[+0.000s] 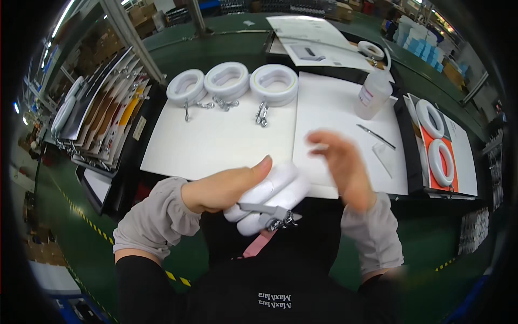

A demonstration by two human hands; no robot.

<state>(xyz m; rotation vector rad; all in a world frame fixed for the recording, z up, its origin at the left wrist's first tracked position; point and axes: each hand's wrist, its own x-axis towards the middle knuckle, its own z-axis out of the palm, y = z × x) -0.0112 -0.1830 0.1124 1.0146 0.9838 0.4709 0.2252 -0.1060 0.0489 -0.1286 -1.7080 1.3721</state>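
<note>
My left hand point(229, 188) is closed round a white oval ring bundle point(278, 189), held above my lap at the table's front edge. A grey strap point(264, 209) crosses the bundle's near side, with silver metal clasps point(283, 220) at its end. What the bundle is made of inside is hidden by its white covering. To the right of it, my right hand point(345, 170) is raised over the table edge, blurred by motion, its fingers apart and holding nothing visible. Three similar white rings point(258, 89) lie in a row at the back of the table, metal clasps beside them.
A white board point(226, 143) covers the table. On the right stand a clear bottle point(372, 97) and a thin pen-like tool point(376, 136). A black tray point(413, 156) holds more white rings. Colourful sheets fill a black rack point(108, 119) at left. A pink strip point(258, 245) hangs below the bundle.
</note>
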